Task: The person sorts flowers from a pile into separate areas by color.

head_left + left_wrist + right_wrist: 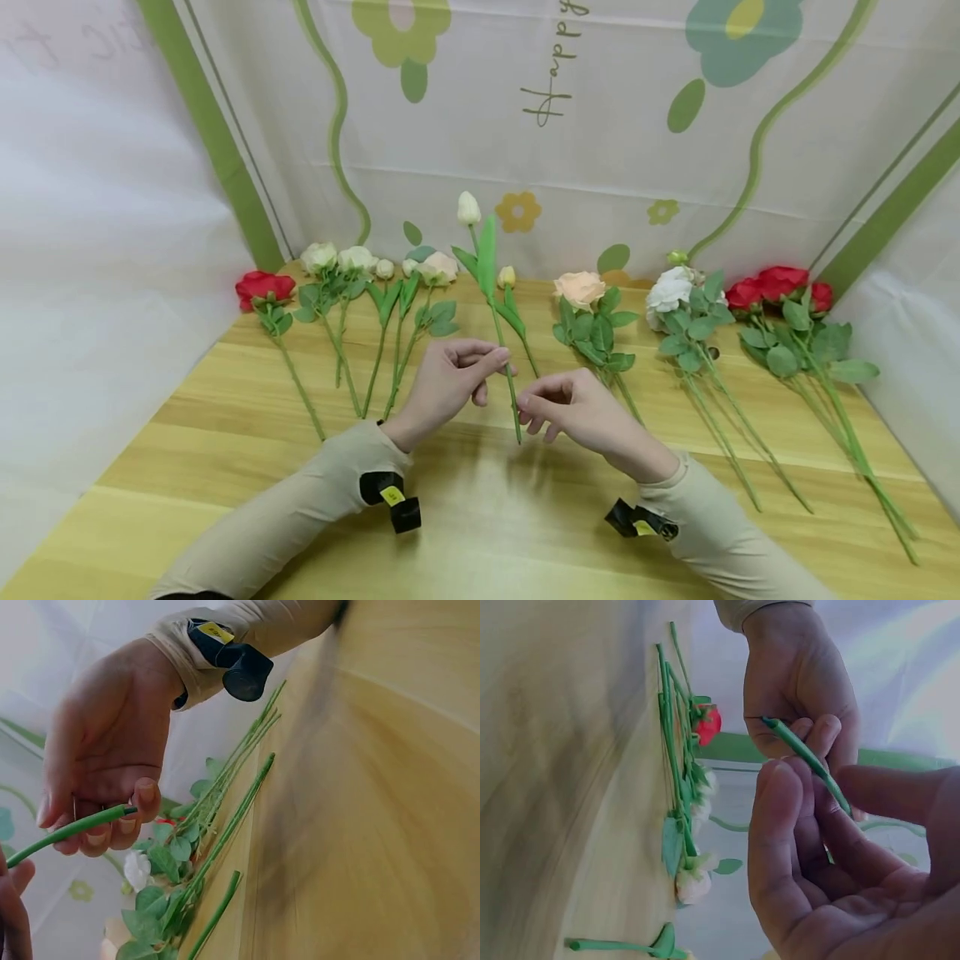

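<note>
A white tulip (468, 208) with long green leaves stands nearly upright in front of me, its stem between my two hands. My left hand (453, 375) pinches the stem below the leaves, thumb against the fingers. Lower down, my right hand (585, 417) has its thumb and fingertips curled at the stem. The dark cut end of the stem (82, 823) sticks out past the right hand's fingers in the left wrist view. Behind the held tulip, another tulip (507, 277) with a small pale yellow bud lies on the table.
On the wooden table (480, 533), a red rose (264, 287) and several white and cream flowers lie at left. A peach rose (580, 290), white flowers (670, 289) and red roses (780, 283) lie at right. A printed cloth (600, 158) hangs behind.
</note>
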Available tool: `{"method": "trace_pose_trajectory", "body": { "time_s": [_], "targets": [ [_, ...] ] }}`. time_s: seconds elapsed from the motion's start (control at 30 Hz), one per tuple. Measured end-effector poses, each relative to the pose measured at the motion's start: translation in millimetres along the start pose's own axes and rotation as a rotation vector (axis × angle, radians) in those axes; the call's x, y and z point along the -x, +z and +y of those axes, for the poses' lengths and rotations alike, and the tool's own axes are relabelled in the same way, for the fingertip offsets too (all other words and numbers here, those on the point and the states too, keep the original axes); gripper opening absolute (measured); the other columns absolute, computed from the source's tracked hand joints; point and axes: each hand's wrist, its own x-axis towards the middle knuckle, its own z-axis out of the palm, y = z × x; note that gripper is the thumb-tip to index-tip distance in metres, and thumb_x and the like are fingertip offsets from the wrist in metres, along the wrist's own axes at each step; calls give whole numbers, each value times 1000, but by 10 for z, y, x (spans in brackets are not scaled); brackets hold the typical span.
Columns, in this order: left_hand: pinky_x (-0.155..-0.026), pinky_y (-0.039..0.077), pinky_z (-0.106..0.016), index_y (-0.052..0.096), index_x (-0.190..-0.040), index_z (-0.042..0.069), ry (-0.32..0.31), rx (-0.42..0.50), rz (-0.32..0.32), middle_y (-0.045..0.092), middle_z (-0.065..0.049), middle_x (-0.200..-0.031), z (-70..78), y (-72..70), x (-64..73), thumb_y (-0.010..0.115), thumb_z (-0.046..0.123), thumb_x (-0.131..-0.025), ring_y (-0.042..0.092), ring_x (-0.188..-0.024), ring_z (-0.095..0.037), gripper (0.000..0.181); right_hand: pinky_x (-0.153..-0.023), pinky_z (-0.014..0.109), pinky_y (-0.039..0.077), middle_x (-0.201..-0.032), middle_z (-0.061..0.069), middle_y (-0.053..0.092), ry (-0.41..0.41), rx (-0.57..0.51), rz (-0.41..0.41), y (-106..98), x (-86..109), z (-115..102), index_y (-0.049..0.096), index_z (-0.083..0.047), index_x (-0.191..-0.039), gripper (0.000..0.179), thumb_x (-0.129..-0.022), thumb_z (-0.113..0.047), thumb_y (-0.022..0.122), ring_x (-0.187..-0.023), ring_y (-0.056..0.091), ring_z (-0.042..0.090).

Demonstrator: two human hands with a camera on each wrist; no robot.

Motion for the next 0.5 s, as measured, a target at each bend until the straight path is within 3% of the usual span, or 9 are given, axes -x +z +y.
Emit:
{"method": "trace_pose_trajectory", "body": {
  "time_s": [0.2, 0.33, 0.43, 0.5],
  "targets": [
    [-52, 51, -30, 77, -103, 8, -62, 11, -59, 73, -10, -89, -1, -39, -28, 68, 27, -95, 60, -52, -21, 22, -63, 45, 55, -77, 14, 68, -38, 17, 37, 43, -42, 59, 73, -2, -93, 16, -95, -17, 69, -73, 63, 41],
    [-60, 55, -47, 76, -104, 8, -140, -87, -164, 73, -8, -91, 33, -163, -86, 68, 28, -96, 67, -65, -29, 23, -57, 40, 55, -72, 9, 67, -49, 114, 112, -9, -96, 130, 74, 0, -91, 12, -93, -11, 69, -64, 64, 31],
    [-66, 53, -58, 76, -102, 11, -174, -189, -235, 74, -5, -87, 69, -271, -136, 68, 27, -96, 69, -73, -36, 19, -51, 33, 50, -66, 8, 65, 2, 176, 170, -90, -143, 205, 75, 1, -87, 11, -92, -8, 69, -57, 60, 22],
    [-69, 52, -59, 77, -100, 14, -184, -261, -270, 73, -2, -84, 86, -335, -167, 68, 27, -96, 69, -76, -37, 17, -50, 30, 46, -64, 8, 65, 46, 231, 213, -146, -168, 256, 75, 1, -84, 12, -92, -7, 70, -54, 58, 19]
  ]
}}
